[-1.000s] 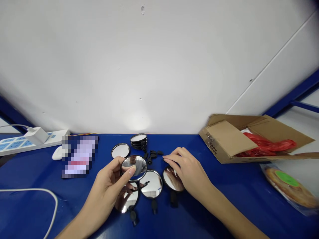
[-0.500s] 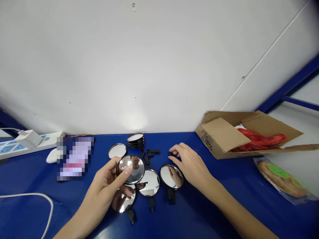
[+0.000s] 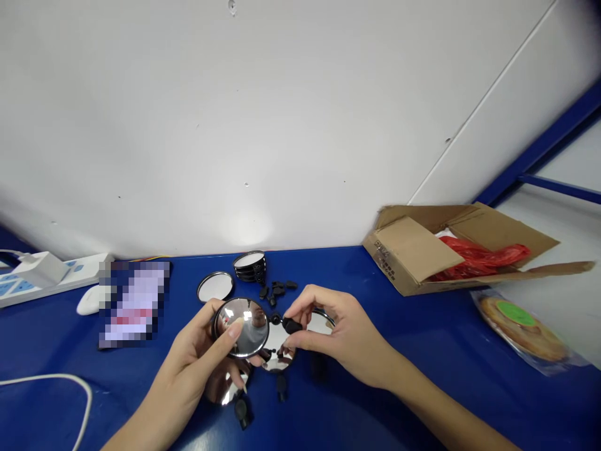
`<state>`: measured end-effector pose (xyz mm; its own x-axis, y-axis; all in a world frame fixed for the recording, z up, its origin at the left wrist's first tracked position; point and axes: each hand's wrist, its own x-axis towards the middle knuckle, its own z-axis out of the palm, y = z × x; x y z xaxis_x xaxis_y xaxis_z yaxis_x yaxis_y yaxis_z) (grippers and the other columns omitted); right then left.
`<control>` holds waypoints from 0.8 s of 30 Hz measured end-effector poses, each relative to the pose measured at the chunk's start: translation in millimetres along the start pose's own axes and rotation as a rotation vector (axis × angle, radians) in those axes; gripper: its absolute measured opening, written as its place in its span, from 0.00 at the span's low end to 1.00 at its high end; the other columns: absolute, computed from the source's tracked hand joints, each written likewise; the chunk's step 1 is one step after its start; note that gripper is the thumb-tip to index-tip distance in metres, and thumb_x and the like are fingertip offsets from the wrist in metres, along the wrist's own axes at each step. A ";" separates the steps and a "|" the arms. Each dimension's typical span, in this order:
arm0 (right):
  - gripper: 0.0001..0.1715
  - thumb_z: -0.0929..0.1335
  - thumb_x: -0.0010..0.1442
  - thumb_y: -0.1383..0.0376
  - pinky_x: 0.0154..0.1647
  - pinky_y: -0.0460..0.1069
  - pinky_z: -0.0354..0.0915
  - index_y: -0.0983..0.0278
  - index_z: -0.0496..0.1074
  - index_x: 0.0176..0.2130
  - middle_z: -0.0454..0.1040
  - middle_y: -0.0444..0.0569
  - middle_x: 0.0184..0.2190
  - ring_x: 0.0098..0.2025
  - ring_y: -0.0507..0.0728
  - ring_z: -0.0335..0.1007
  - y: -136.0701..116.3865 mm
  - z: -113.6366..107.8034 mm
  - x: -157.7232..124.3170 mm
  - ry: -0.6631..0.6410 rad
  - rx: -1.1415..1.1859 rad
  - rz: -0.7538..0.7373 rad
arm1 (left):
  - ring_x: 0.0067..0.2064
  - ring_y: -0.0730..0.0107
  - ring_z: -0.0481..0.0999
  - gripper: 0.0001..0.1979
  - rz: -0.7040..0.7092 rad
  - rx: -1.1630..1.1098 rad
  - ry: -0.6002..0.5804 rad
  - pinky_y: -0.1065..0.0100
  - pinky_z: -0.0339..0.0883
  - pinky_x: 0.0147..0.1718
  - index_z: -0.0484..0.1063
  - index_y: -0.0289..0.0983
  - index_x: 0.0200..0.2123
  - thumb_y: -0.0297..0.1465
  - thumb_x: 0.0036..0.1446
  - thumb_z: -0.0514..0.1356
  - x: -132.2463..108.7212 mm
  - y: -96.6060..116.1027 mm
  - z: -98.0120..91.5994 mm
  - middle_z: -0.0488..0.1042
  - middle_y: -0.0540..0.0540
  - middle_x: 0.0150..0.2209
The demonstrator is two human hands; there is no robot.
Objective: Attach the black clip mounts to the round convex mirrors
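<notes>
My left hand [image 3: 200, 351] grips a round convex mirror [image 3: 241, 329], its thumb flat on the glass. Close to that mirror's right edge, my right hand [image 3: 323, 319] pinches a small black plastic clamp piece [image 3: 292, 325]. Beneath my hands lie more round mirrors: one at lower left [image 3: 223, 385], one in the middle [image 3: 282, 351], and one [image 3: 322, 321] partly behind my right hand. Black mounts [image 3: 243, 410] stick out from their near edges. Farther back are a single mirror [image 3: 215, 287], a stack of mirrors [image 3: 250, 266] and several loose black parts [image 3: 278, 289].
On the right stands an open cardboard box [image 3: 413, 250] with a red plastic bag [image 3: 488, 257] inside. A wrapped round food item [image 3: 523, 329] lies before it. At left are a power strip [image 3: 89, 269], a white case [image 3: 94, 299], a blurred phone [image 3: 136, 300] and a white cable [image 3: 75, 378].
My right hand has moved left and nearer, bringing the black clamp piece from the table to beside the held mirror. My left hand keeps its grip. The view has shifted slightly.
</notes>
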<state>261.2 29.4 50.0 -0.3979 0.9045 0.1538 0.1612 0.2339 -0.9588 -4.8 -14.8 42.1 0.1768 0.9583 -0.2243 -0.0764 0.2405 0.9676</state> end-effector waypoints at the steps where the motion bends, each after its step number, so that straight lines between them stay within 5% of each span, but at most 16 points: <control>1: 0.19 0.86 0.59 0.53 0.40 0.50 0.71 0.59 0.85 0.43 0.81 0.44 0.35 0.38 0.56 0.77 -0.4 3.3 -1.0 0.005 0.007 0.019 | 0.27 0.64 0.84 0.24 0.012 0.005 0.003 0.70 0.71 0.25 0.75 0.41 0.51 0.54 0.69 0.71 -1.3 0.8 0.9 0.87 0.45 0.37; 10: 0.15 0.85 0.59 0.57 0.38 0.51 0.68 0.59 0.83 0.40 0.80 0.43 0.33 0.36 0.56 0.74 2.0 10.0 -0.2 0.140 -0.079 0.074 | 0.30 0.63 0.83 0.22 0.063 0.039 0.000 0.68 0.75 0.30 0.77 0.42 0.48 0.54 0.69 0.70 -1.0 -5.3 -2.3 0.86 0.46 0.37; 24: 0.18 0.83 0.63 0.50 0.35 0.49 0.63 0.61 0.87 0.40 0.79 0.42 0.29 0.32 0.53 0.69 1.8 5.7 0.6 0.015 -0.026 0.168 | 0.28 0.67 0.77 0.22 0.022 0.036 0.011 0.72 0.60 0.22 0.77 0.44 0.47 0.55 0.66 0.72 -3.6 -3.4 3.5 0.85 0.46 0.35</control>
<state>256.2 28.3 47.1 -0.3502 0.9367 -0.0042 0.2480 0.0883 -0.9647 -1.7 -19.6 40.0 0.1649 0.9649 -0.2043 -0.0443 0.2142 0.9758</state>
